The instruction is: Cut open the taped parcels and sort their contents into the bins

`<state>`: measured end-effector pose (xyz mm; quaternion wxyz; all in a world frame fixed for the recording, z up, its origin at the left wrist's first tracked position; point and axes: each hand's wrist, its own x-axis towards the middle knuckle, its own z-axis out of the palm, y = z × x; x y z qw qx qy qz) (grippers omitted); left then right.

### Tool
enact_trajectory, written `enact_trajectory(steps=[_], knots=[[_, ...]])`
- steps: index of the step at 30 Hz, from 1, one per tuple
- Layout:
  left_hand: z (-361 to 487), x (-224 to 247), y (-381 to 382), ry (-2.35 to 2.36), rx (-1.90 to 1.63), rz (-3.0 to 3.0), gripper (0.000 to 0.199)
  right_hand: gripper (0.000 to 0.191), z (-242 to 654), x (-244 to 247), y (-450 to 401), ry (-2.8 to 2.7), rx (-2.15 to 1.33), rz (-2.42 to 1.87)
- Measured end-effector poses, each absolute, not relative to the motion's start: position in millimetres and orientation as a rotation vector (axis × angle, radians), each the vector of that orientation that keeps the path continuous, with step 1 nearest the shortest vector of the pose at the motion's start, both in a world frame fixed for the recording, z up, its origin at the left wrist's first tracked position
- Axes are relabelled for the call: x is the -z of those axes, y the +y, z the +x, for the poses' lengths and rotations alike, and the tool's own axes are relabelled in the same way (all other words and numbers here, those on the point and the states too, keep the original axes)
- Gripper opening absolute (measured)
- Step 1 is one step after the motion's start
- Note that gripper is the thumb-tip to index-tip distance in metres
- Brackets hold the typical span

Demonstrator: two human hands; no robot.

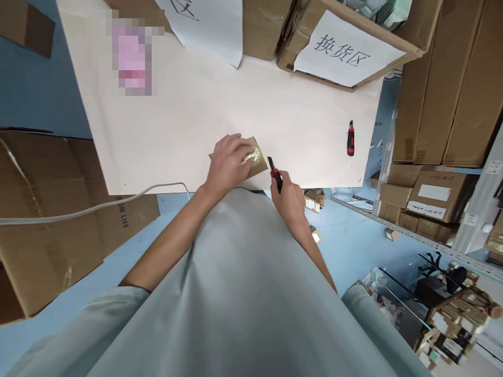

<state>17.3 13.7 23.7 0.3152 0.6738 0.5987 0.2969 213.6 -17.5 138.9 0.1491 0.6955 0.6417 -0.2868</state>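
Near the front edge of the white table, my left hand (229, 159) is closed over a small flat brown cardboard box (258, 166). Shiny clear tape crosses the box's right part, while its left part is mostly covered by my fingers. Just to the right, my right hand (288, 199) grips a red and black box cutter (276, 175). The cutter's blade end points up and toward the box, a small gap away from its right corner. A second red and black box cutter (351, 139) lies on the table further right.
Cardboard bins (357, 31) with paper signs stand along the table's (176, 115) back. A pink, blurred-out item (132, 60) lies at the back left. A white cable (98, 209) crosses the front left edge. Large cartons (47, 220) stand left; shelves with boxes (434, 193) stand right.
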Motion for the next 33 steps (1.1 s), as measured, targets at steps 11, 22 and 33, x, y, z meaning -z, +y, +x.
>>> enact_trajectory(steps=[11,22,33], knots=[[40.6,1.8,2.1,1.512,-0.807,1.799,0.03,0.055,193.6,-128.1,4.9,1.938,0.684,1.778],[41.8,5.1,0.9,1.467,-0.892,1.782,0.035,0.057,172.3,-134.7,3.4,1.855,0.48,1.733],[43.0,8.4,2.6,1.461,-0.923,1.728,0.039,0.064,154.6,-131.0,12.0,1.762,0.357,1.692]])
